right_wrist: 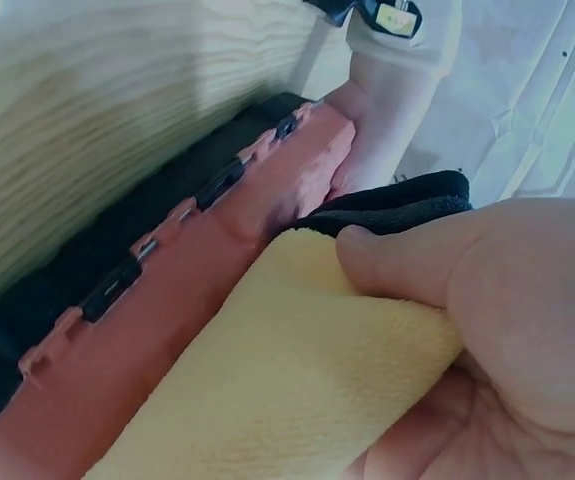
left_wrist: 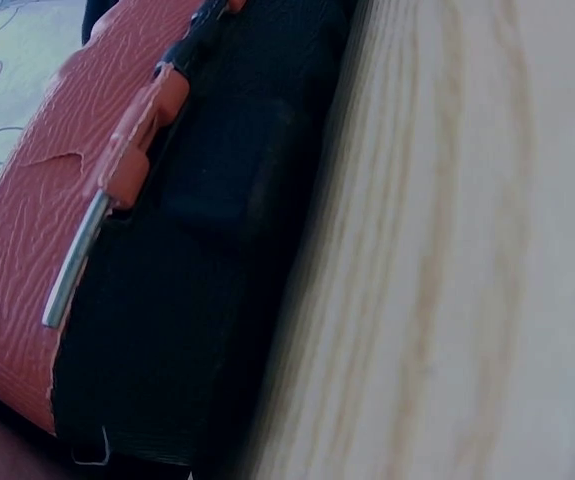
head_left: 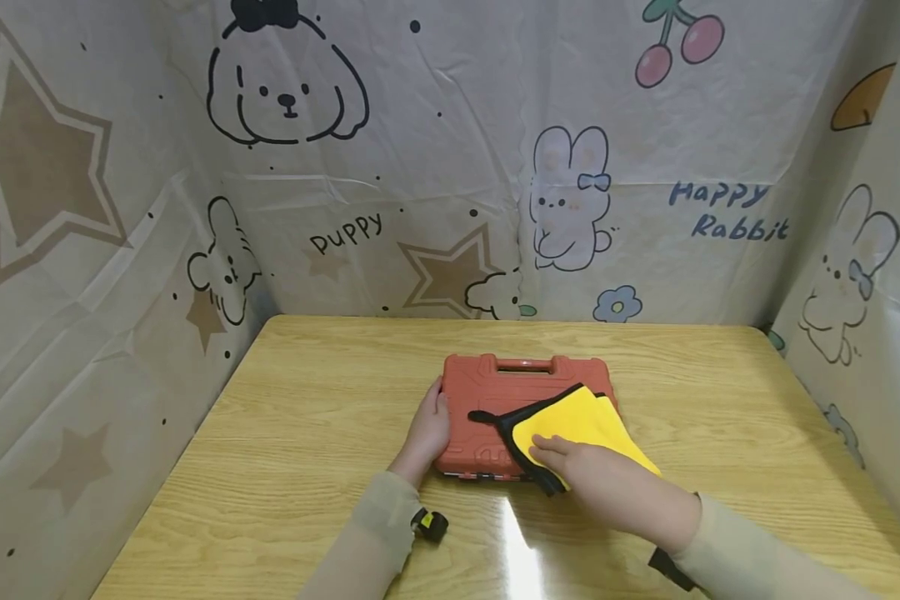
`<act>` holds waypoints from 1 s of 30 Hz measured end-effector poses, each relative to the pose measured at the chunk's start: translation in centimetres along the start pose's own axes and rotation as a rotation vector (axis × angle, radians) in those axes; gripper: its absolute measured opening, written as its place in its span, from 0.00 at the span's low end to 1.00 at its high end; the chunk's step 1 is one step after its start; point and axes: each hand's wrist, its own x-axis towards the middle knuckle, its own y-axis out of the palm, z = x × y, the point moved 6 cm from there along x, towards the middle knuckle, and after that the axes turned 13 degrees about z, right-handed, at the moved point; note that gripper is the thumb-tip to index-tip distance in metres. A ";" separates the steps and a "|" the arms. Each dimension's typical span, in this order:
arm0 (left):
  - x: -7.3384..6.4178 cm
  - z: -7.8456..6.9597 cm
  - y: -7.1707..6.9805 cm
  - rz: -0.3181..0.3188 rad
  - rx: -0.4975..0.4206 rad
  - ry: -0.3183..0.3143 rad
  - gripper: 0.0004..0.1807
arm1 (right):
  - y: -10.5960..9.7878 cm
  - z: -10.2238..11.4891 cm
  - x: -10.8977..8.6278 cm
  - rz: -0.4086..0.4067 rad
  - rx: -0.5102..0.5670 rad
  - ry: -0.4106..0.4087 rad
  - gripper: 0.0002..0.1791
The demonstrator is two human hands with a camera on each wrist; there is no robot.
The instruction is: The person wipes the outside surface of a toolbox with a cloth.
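Observation:
A red plastic carrying case [head_left: 480,387] with a black lower half [left_wrist: 157,330] lies flat on the table, its handle toward the back wall. My left hand [head_left: 426,429] holds the case at its left end; most of its fingers are hidden along the side. Across the right part of the lid lies a folded yellow cloth [head_left: 577,425] with black edging and a black loop. My right hand [head_left: 603,483] grips the cloth against the lid, thumb on the yellow pile in the right wrist view, where the case's hinged edge [right_wrist: 112,290] also shows.
The wood-grain table [head_left: 292,400] extends around the case on all sides. A cartoon-printed sheet [head_left: 435,183] hangs behind the table and along its left and right sides. A dark camera [head_left: 430,525] sits at my left wrist, close above the tabletop.

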 end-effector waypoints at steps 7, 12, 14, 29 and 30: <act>0.1 0.1 0.0 0.001 -0.004 -0.005 0.29 | -0.7 -1.6 0.9 0.001 0.039 0.058 0.29; 0.0 0.0 0.0 0.009 -0.017 -0.003 0.29 | -1.2 -3.1 1.5 -0.023 0.043 0.081 0.28; 0.0 0.0 0.0 0.011 -0.018 0.000 0.29 | -1.3 -3.8 1.8 -0.031 0.043 0.098 0.27; -0.2 0.0 0.0 0.004 -0.013 -0.013 0.29 | -2.2 -7.4 3.9 -0.077 0.080 0.181 0.27; -0.2 0.0 0.0 0.004 -0.010 -0.010 0.29 | -2.3 -7.7 4.0 -0.074 0.086 0.189 0.27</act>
